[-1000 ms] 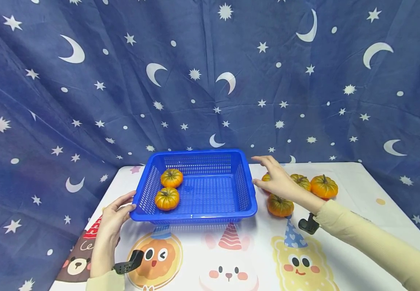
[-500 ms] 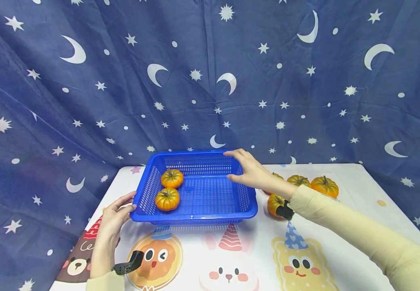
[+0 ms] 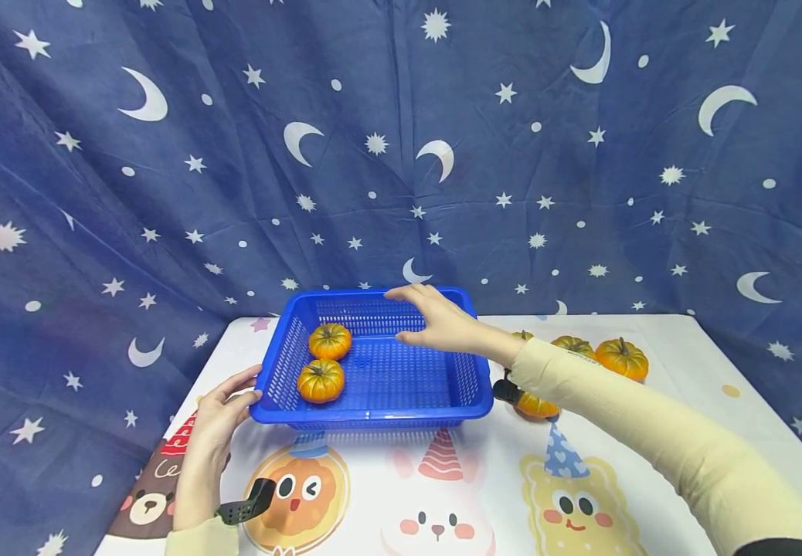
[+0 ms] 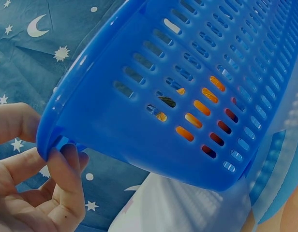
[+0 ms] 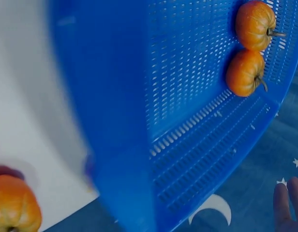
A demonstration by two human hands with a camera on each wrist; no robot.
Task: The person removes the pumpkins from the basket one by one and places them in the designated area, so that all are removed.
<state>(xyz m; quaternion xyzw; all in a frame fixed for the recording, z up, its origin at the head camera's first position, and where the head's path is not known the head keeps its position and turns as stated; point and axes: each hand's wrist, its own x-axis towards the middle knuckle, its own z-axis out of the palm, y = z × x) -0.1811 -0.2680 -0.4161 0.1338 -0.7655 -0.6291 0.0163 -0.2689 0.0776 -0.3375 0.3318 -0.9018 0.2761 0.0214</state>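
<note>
A blue plastic basket (image 3: 373, 418) with slotted walls stands on the table. Two small orange pumpkins, the far one (image 3: 330, 341) and the near one (image 3: 321, 381), lie inside against its left end. My left hand (image 3: 220, 409) holds the basket's left rim; in the left wrist view its thumb and curled fingers pinch the rim corner. Over the basket's right half is my right hand (image 3: 437, 320), thumb and fingers spread apart with nothing between them. Only a few fingertips (image 5: 289, 200) of it show in the right wrist view.
Right of the basket, several more pumpkins sit on the table, one at the far right (image 3: 621, 359), one close behind the sleeve (image 3: 572, 346), and one nearer (image 3: 537, 406), partly covered by the right arm. A blue star-and-moon curtain (image 3: 401, 154) hangs behind the white printed tablecloth (image 3: 470, 471).
My right hand has moved left, from beside the basket's right rim to above its inside, fingers still spread. The left hand, basket and pumpkins have stayed in place.
</note>
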